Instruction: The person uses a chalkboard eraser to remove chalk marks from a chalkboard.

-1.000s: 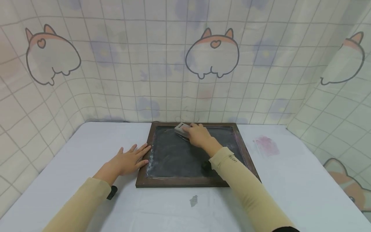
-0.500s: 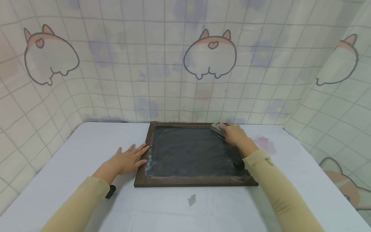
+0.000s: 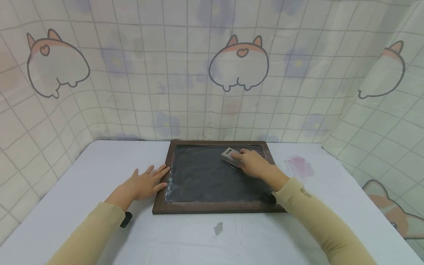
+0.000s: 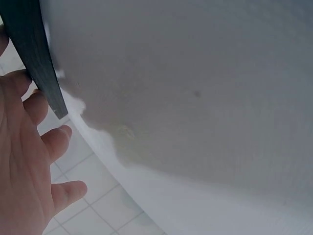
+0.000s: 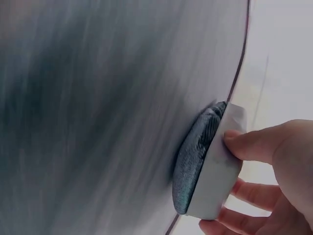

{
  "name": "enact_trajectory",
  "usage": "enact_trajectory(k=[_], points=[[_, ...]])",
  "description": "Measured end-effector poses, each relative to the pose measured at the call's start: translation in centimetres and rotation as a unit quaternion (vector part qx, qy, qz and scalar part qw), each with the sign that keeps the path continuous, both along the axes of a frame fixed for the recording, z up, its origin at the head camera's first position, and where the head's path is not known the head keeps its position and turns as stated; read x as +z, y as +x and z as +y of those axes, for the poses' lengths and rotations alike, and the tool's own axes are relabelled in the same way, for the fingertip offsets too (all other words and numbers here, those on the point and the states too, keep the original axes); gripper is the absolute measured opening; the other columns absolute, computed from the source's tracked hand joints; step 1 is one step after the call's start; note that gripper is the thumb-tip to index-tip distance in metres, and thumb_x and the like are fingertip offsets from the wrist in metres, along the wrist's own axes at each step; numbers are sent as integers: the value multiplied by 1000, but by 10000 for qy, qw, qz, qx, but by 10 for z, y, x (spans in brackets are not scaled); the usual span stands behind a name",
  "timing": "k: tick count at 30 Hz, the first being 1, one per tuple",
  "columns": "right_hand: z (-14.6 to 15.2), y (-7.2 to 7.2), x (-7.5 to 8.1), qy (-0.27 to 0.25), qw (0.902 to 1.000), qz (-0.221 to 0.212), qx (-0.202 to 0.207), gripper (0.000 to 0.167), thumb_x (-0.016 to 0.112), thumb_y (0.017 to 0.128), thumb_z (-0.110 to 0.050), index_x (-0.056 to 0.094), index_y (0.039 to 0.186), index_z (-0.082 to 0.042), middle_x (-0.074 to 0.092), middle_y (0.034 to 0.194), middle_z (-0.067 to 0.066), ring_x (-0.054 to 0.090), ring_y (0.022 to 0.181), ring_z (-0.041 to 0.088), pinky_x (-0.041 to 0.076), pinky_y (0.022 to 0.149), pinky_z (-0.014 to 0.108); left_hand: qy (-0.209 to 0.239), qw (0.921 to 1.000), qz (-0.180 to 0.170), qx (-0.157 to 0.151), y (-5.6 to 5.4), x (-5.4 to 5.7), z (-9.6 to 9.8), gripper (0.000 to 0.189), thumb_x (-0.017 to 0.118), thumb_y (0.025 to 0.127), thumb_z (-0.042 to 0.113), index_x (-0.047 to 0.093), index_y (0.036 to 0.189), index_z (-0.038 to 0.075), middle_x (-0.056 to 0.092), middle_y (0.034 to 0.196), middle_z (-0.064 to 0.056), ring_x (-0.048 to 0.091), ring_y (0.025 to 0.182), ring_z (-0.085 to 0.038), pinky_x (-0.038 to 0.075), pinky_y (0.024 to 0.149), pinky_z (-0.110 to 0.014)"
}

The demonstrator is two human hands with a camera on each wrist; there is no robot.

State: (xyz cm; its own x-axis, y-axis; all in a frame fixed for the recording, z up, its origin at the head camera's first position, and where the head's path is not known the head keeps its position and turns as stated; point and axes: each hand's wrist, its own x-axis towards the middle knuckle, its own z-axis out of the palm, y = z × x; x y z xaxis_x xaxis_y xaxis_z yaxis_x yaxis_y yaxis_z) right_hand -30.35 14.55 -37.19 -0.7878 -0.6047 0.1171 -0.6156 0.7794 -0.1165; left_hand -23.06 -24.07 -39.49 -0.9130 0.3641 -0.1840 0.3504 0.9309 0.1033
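A dark chalkboard (image 3: pixel 202 184) in a brown wooden frame lies on the table, with faint chalk smears on its surface. My right hand (image 3: pixel 255 163) grips a light grey chalkboard eraser (image 3: pixel 228 154) on the upper right part of the board. In the right wrist view, thumb and fingers pinch the eraser's pale body (image 5: pixel 215 176), and its dark felt pad meets the board. My left hand (image 3: pixel 142 186) lies flat with fingers spread, fingertips touching the board's left frame. In the left wrist view, the left hand (image 4: pixel 24 142) shows straight fingers against the frame's edge (image 4: pixel 36 58).
White cloth covers the table (image 3: pixel 179 239). A pink smudge (image 3: pixel 299 166) marks it right of the board, and a small grey patch (image 3: pixel 218 228) lies in front. A grid-patterned curtain (image 3: pixel 149 88) with cartoon corgis hangs behind and at both sides.
My right hand swept the eraser rightward along the board's top to its upper right corner, then back left and slightly nearer. The left hand stayed at the left frame.
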Motion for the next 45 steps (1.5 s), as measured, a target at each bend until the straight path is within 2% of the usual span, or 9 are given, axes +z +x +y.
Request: enact_trajectory(k=[3, 8, 13, 19, 22, 28, 34, 39, 45], points=[[-18, 17, -1, -14, 9985, 93, 534, 51, 73, 95, -5, 59, 144, -4, 59, 134, 30, 66, 100, 44, 57, 85, 52, -13, 10000, -31, 31, -1, -2, 0, 67, 42, 109, 49, 27, 163, 12, 23, 168, -14, 27, 148, -49, 16, 109, -80], [-47, 49, 0, 60, 9906, 180, 1355, 52, 74, 95, -8, 59, 145, -8, 58, 137, 27, 64, 106, 42, 55, 91, 52, 25, 10000, -45, 43, -2, -3, 0, 67, 42, 110, 49, 26, 164, 12, 21, 169, -14, 26, 149, -48, 15, 109, -80], [-57, 64, -1, 241, 9850, 450, 1645, 51, 74, 96, -10, 61, 145, -12, 60, 136, 23, 63, 108, 40, 55, 92, 49, 34, 10000, -45, 38, -3, -5, -1, 68, 41, 110, 49, 24, 164, 12, 19, 169, -13, 24, 149, -48, 14, 110, -80], [-36, 48, -4, 73, 9889, 498, 1395, 51, 74, 95, -6, 61, 144, -9, 59, 135, 26, 64, 103, 41, 55, 88, 51, 99, 9999, -119, 53, -3, -7, 1, 69, 40, 110, 50, 23, 165, 12, 18, 170, -13, 23, 150, -48, 13, 110, -80], [-13, 31, -5, 17, 9947, 450, 923, 50, 72, 95, -3, 60, 144, -7, 59, 133, 28, 64, 98, 42, 56, 81, 51, 125, 9999, -101, 62, -2, -7, 1, 69, 41, 110, 50, 24, 165, 12, 19, 169, -13, 24, 149, -49, 14, 109, -80], [36, -1, -6, 21, 9983, 551, -172, 47, 67, 95, 3, 60, 141, -2, 58, 128, 33, 65, 90, 46, 53, 82, 58, 153, 9998, -90, 56, -1, -4, 1, 68, 41, 110, 49, 24, 164, 12, 19, 169, -14, 25, 149, -48, 13, 109, -80], [55, -10, -7, -141, 9964, 316, -780, 46, 62, 97, 3, 57, 142, -3, 54, 130, 36, 60, 91, 56, 52, 73, 61, 153, 9998, -80, 34, -5, -7, 0, 68, 40, 110, 48, 23, 165, 13, 18, 170, -13, 24, 150, -48, 12, 110, -80], [53, -3, -6, -80, 9971, 270, -708, 48, 62, 98, 2, 55, 145, -4, 54, 132, 35, 60, 96, 55, 53, 79, 62, 123, 9998, -129, 42, -6, -9, -1, 69, 39, 110, 51, 22, 165, 13, 17, 170, -12, 24, 150, -47, 12, 110, -80], [52, 19, -9, -319, 9963, 755, 242, 50, 72, 90, 6, 61, 139, -2, 59, 122, 33, 63, 88, 46, 54, 78, 58, 73, 9998, -186, 54, -4, -5, -2, 69, 39, 110, 51, 23, 165, 12, 18, 170, -13, 25, 149, -48, 13, 110, -80]])
